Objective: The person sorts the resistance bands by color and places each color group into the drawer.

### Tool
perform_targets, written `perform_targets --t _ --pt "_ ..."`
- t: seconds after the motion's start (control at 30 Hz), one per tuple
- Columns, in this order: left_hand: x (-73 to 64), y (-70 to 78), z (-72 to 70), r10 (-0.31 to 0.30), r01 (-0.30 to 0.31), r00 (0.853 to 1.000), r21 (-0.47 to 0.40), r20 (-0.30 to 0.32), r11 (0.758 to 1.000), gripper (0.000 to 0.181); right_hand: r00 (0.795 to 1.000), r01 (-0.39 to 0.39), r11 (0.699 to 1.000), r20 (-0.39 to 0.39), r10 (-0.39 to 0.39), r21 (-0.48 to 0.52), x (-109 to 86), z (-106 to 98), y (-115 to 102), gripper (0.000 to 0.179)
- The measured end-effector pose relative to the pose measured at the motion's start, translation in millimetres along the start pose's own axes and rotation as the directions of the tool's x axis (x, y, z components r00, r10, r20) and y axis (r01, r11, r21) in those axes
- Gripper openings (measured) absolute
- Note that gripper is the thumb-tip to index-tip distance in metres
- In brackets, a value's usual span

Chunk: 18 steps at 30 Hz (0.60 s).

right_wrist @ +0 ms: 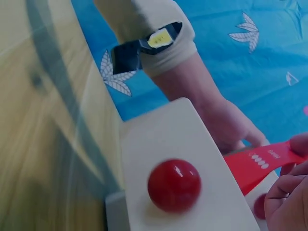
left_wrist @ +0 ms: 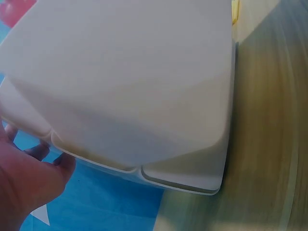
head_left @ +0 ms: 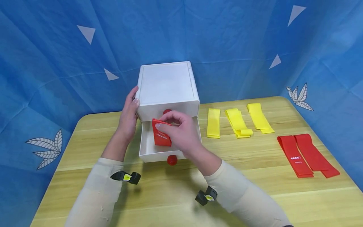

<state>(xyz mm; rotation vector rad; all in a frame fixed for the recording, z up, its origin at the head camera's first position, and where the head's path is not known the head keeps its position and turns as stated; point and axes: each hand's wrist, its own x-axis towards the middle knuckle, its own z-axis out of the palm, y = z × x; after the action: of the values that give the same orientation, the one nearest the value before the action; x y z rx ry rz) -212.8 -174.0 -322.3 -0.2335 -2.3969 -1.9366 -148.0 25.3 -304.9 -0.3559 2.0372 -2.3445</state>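
With the thumb and fingers of my right hand [head_left: 184, 134] I pinched a folded red band [head_left: 161, 140], its lower end inside the open bottom drawer [head_left: 154, 157], though whether it touched the drawer's floor I couldn't tell. My left hand [head_left: 127, 118] rested, fingers apart, against the left side of the white cabinet [head_left: 167, 83] on the counter [head_left: 93, 142].
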Motion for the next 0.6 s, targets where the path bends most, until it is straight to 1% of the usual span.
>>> perform_targets --t 0.07,0.13,0.23,0.3,0.37,0.47,0.53,0.6 --pt "0.1 0.1 0.2 0.002 -0.002 1.0 -0.002 0.0 1.0 0.057 1.0 0.01 1.0 0.005 -0.01 0.003 0.2 5.7 2.3 0.011" --pt "0.1 0.5 0.4 0.007 -0.007 1.0 -0.008 0.001 1.0 0.058 1.0 0.001 1.0 0.014 -0.001 0.022 -0.2 11.3 2.8 0.01" --pt "0.3 1.4 1.2 0.019 -0.019 1.0 -0.021 0.005 1.0 0.058 0.999 -0.048 0.997 0.024 0.046 0.056 -0.9 18.2 1.8 0.01" --pt "0.3 1.6 1.7 0.024 -0.024 1.0 -0.028 0.006 0.999 0.058 0.994 -0.107 0.993 0.023 0.106 0.056 -0.5 21.1 0.9 0.01" --pt "0.5 1.7 1.9 0.025 -0.025 1.0 -0.028 0.008 0.999 0.059 0.986 -0.168 0.985 0.012 0.168 0.029 1.2 22.0 0.7 0.01" --pt "0.3 1.7 1.8 0.017 -0.017 1.0 -0.024 0.011 1.0 0.06 0.971 -0.24 0.97 -0.011 0.239 -0.049 4.0 19.6 2.5 0.011" --pt "-0.1 1.6 1.4 0.014 -0.014 1.0 -0.019 0.012 1.0 0.061 0.966 -0.259 0.959 -0.02 0.258 -0.115 4.9 16.5 3.8 0.011" --pt "-0.9 1.6 1.1 0.013 -0.013 1.0 -0.015 0.01 1.0 0.061 0.967 -0.252 0.952 -0.025 0.252 -0.176 4.5 12.7 4.5 0.011"
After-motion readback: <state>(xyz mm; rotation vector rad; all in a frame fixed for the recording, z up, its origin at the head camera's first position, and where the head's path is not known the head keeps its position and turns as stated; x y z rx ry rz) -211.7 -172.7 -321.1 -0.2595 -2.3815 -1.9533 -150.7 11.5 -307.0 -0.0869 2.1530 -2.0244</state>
